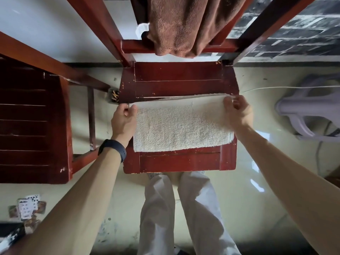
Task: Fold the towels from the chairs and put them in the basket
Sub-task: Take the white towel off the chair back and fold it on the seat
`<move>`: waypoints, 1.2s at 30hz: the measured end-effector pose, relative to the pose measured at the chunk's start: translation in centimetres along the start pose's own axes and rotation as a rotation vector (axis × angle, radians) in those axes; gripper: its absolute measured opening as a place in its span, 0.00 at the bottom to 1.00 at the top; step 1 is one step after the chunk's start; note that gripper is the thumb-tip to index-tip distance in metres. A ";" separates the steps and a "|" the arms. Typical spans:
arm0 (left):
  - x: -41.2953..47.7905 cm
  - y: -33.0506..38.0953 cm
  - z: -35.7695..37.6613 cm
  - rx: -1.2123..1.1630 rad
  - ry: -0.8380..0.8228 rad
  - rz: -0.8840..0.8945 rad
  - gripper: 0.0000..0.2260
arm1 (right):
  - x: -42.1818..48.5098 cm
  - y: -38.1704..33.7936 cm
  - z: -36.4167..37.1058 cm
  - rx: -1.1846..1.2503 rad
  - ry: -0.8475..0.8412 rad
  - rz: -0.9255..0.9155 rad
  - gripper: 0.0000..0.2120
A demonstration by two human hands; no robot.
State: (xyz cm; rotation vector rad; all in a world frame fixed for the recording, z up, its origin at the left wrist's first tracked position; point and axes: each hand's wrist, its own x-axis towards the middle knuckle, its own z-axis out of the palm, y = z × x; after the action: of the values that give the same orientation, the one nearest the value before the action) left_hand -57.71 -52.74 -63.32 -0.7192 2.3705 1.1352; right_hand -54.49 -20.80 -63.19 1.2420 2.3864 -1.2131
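Observation:
A cream towel lies folded on the seat of the red wooden chair right in front of me. My left hand pinches the towel's far left corner. My right hand pinches its far right corner, and the far edge is lifted slightly off the seat. A brown towel hangs over the backrest of the same chair. At the right edge stands a pale lilac basket on the floor, only partly in view.
A second red chair stands close on the left. Playing cards lie scattered on the glossy floor at the lower left. A white cable runs along the floor toward the basket. My legs stand just before the chair.

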 end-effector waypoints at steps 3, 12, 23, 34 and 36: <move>-0.1 0.4 0.3 0.101 0.036 -0.011 0.14 | 0.2 -0.5 0.2 -0.069 -0.010 -0.014 0.06; -1.5 0.5 0.9 0.485 0.172 0.198 0.11 | 0.1 -0.5 -0.7 -0.260 -0.084 -0.286 0.10; -1.8 7.9 8.3 0.638 -0.158 0.789 0.11 | 0.3 -1.3 -2.0 -0.213 -0.124 -0.447 0.05; 0.2 8.7 7.5 0.853 -0.189 0.762 0.08 | 1.2 -1.0 -1.1 -0.303 -0.111 -0.429 0.08; 0.4 8.7 7.2 0.886 -0.221 0.750 0.09 | 1.2 -1.0 -1.2 -0.308 -0.127 -0.399 0.09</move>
State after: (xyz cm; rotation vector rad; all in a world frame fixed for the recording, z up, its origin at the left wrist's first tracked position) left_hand -62.29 -42.48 -62.67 0.5942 2.6130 0.2291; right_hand -55.75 -19.52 -62.48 0.5995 2.6706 -0.9260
